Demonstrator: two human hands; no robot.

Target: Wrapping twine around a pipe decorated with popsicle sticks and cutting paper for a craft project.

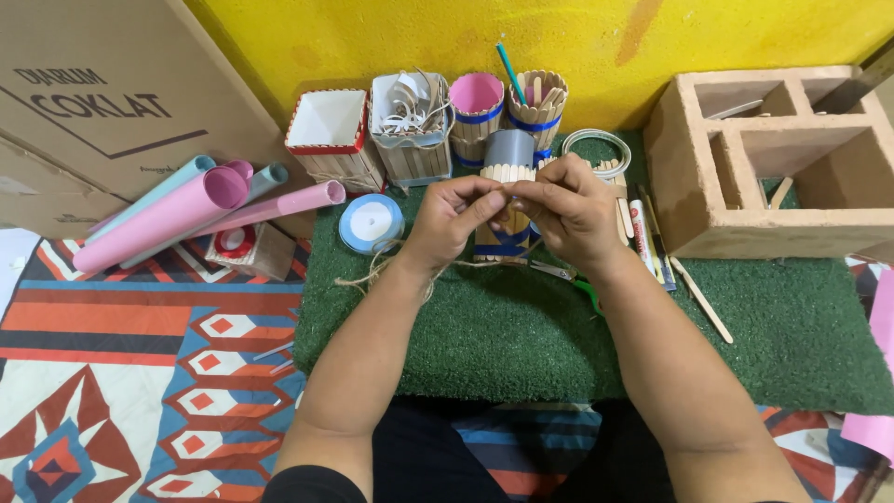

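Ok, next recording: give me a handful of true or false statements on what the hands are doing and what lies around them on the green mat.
1. Both hands meet in front of a holder made of ice-cream sticks. True: the left hand and right hand pinch together at the stick holder, which has blue bands.
2. The scissors are in the right hand. False: the scissors lie on the green mat under the right wrist.
3. Brown twine trails from the left hand. True: the twine loops down onto the mat.
4. The rolled paper tubes are green. False: the paper rolls are pink and pale blue.
5. The ribbon spool stands right of the hands. False: the pale blue ribbon spool lies to their left.
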